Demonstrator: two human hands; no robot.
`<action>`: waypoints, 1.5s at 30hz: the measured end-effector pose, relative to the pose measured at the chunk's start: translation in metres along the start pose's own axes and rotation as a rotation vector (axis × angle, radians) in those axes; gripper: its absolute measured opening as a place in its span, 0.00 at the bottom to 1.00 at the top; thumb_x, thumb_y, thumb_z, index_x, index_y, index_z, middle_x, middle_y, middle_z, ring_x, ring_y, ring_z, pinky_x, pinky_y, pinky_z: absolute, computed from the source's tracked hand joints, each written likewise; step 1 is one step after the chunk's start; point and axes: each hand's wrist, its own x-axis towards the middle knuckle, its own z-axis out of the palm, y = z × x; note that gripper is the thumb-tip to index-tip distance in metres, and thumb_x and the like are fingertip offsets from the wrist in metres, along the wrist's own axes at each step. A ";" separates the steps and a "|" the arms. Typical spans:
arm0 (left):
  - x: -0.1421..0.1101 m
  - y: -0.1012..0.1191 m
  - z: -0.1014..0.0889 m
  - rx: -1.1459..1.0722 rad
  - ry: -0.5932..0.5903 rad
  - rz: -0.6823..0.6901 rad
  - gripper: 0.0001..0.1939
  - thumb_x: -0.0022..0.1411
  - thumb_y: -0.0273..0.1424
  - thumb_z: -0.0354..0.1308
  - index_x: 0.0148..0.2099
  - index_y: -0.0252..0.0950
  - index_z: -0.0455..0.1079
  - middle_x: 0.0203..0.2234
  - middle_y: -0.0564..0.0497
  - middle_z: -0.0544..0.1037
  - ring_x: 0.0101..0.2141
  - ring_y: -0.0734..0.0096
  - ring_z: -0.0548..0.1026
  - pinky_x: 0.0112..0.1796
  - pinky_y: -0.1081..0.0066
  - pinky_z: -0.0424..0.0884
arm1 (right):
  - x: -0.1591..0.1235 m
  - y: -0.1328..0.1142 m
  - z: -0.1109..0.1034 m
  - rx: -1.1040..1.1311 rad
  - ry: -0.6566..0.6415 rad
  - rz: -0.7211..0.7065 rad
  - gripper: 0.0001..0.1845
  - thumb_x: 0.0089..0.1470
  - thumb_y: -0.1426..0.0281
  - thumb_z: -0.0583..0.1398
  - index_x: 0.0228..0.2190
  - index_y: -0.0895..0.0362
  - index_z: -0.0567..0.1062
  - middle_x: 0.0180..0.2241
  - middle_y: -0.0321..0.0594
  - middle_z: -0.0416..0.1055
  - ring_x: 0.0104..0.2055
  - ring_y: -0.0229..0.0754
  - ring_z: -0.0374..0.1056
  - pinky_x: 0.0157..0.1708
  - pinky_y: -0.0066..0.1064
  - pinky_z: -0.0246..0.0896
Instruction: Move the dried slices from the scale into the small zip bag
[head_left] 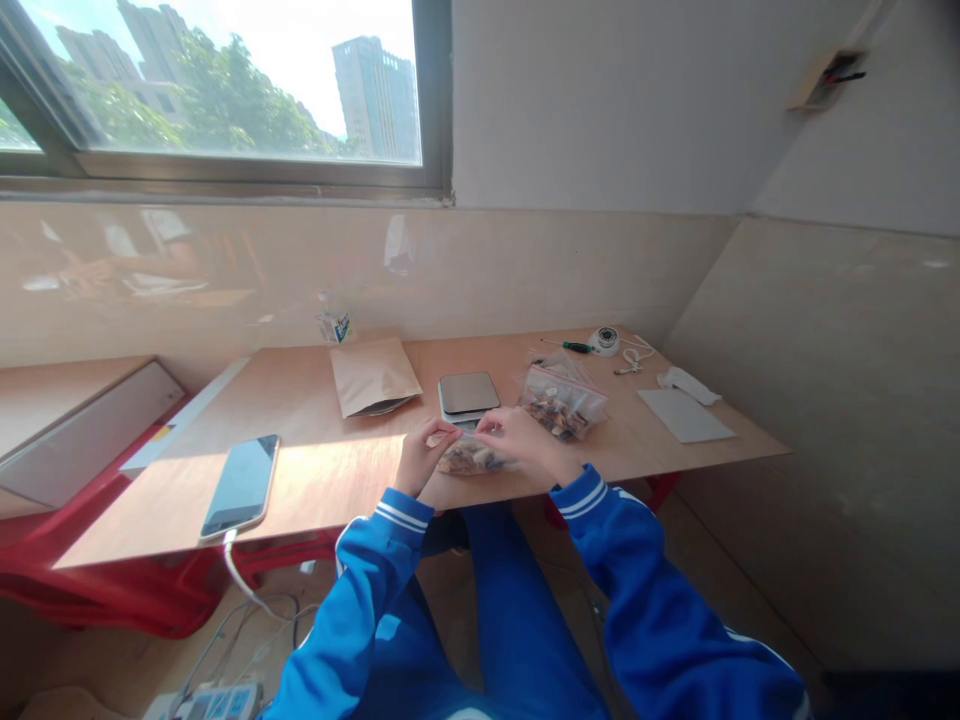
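Note:
Close to the table's front edge lies a clear zip bag (469, 458) with small brown pieces inside. My left hand (426, 450) pinches the left part of its top edge. On the same edge, farther right, the fingers of my right hand (517, 435) are closed too. Just behind the bag stands a small kitchen scale (469, 393) with a bare metal plate. To the right of my right hand sits another zip bag (562, 402) filled with dark and light brown pieces, with more clear plastic behind it. What the brown pieces are I cannot make out.
A kraft paper pouch (376, 376) lies left of the scale, a small bottle (332, 324) behind it. A phone (241, 485) with a white cable rests at the left. Farther right are a screwdriver (576, 347), a dome camera (604, 341) and a white sheet (686, 415).

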 end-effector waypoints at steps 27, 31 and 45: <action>0.001 0.004 0.003 0.274 -0.003 0.235 0.08 0.62 0.32 0.55 0.33 0.40 0.73 0.30 0.50 0.75 0.35 0.64 0.68 0.39 0.65 0.65 | 0.004 -0.004 -0.002 -0.202 -0.065 -0.027 0.09 0.55 0.77 0.58 0.28 0.56 0.76 0.32 0.38 0.76 0.37 0.39 0.68 0.43 0.31 0.53; 0.004 0.007 0.004 0.235 -0.041 0.201 0.09 0.62 0.36 0.55 0.34 0.40 0.74 0.30 0.50 0.75 0.35 0.64 0.71 0.40 0.65 0.65 | 0.007 -0.011 0.001 -0.269 -0.063 -0.066 0.10 0.54 0.80 0.56 0.27 0.57 0.75 0.31 0.40 0.75 0.36 0.40 0.67 0.44 0.33 0.51; -0.002 -0.015 -0.005 -0.136 0.066 -0.232 0.18 0.55 0.45 0.60 0.39 0.36 0.76 0.34 0.47 0.80 0.35 0.64 0.75 0.37 0.67 0.69 | -0.019 0.046 0.014 0.476 0.176 0.215 0.12 0.49 0.63 0.62 0.32 0.58 0.77 0.33 0.40 0.76 0.37 0.42 0.71 0.40 0.33 0.62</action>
